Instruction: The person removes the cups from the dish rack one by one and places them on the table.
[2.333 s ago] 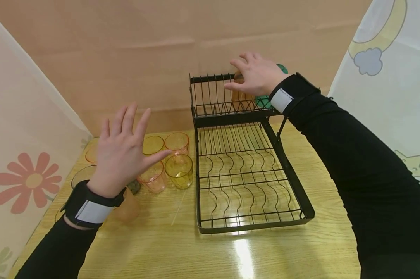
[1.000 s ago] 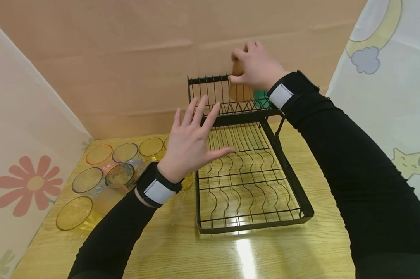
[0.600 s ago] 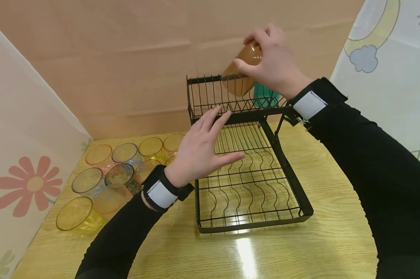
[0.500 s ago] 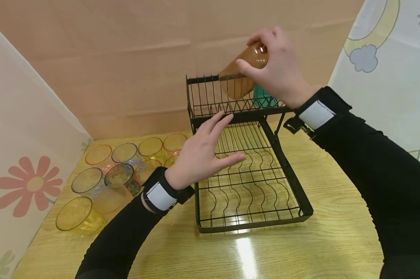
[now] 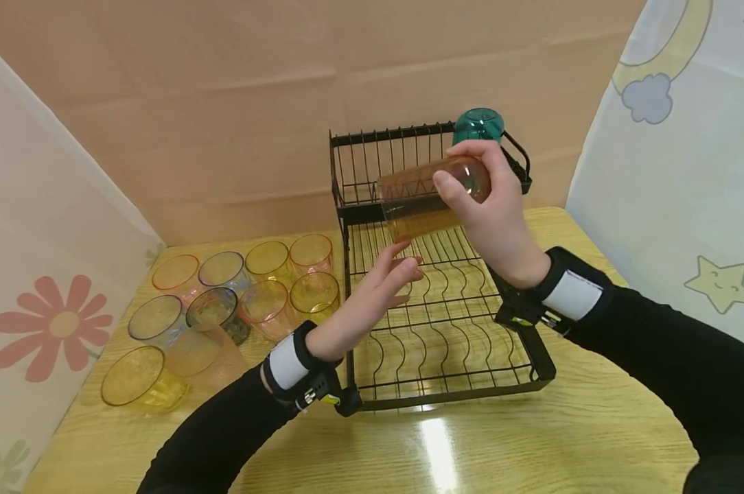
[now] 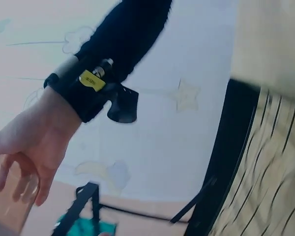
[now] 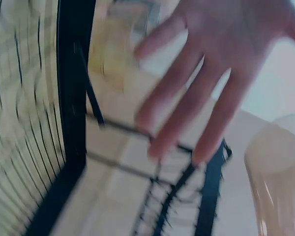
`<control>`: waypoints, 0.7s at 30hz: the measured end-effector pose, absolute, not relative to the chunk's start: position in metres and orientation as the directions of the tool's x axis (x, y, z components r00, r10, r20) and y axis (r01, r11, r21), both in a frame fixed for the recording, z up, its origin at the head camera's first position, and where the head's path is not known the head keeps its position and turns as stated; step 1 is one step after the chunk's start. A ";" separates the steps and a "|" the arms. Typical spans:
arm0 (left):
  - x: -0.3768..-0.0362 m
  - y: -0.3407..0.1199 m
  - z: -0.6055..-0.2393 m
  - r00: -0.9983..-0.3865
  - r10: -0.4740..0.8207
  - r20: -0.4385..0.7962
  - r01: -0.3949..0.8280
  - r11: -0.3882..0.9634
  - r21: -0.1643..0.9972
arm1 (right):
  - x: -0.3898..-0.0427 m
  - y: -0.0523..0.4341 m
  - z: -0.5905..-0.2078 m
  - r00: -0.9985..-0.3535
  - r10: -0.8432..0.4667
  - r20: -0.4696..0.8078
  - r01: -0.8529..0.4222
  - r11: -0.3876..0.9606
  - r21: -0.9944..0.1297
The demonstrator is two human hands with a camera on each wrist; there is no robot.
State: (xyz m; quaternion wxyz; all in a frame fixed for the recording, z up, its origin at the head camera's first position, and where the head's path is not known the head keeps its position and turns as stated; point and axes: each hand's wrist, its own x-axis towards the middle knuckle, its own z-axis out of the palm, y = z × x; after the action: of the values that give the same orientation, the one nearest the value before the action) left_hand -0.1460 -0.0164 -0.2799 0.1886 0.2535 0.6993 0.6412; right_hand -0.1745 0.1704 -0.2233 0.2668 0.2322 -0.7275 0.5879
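My right hand point(image 5: 498, 216) holds a clear orange-brown drinking glass point(image 5: 418, 200) round its base end. The glass lies nearly sideways in the air, mouth to the left, in front of the rack's upper tier. Below that mouth is my left hand point(image 5: 372, 298), fingers loosely extended and nothing in its grasp. The left wrist view shows the right hand point(image 6: 42, 132) curled over the glass point(image 6: 12, 196). Spread fingers of the left hand point(image 7: 211, 64) fill the top of the right wrist view, with the glass point(image 7: 278, 172) beside them. A teal glass point(image 5: 480, 125) stands upside down on the upper tier.
A black two-tier wire dish rack point(image 5: 452, 398) stands mid-table. Left of it, several tinted glasses stand mouth up in rows, among them a yellow glass point(image 5: 140, 384) and a red-rimmed glass point(image 5: 176, 274). Printed cloth point(image 5: 51, 240) walls the sides.
My right hand gripped the orange-brown glass on the upper tier, lifted it, tilted it sideways and brought it forward and down. My left hand moved right, from over the glasses to the rack.
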 end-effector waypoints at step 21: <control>-0.129 0.005 -0.291 -0.994 0.107 0.008 -0.044 -0.470 0.882 | -0.135 0.144 -0.296 -0.919 0.019 0.393 -0.391 0.082 -0.917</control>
State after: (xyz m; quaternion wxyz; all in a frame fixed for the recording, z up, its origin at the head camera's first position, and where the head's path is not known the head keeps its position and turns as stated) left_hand -0.1295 0.0046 -0.2909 0.0439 0.0307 0.5131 0.8566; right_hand -0.1349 0.1443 -0.2956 0.1539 0.1294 -0.7191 0.6652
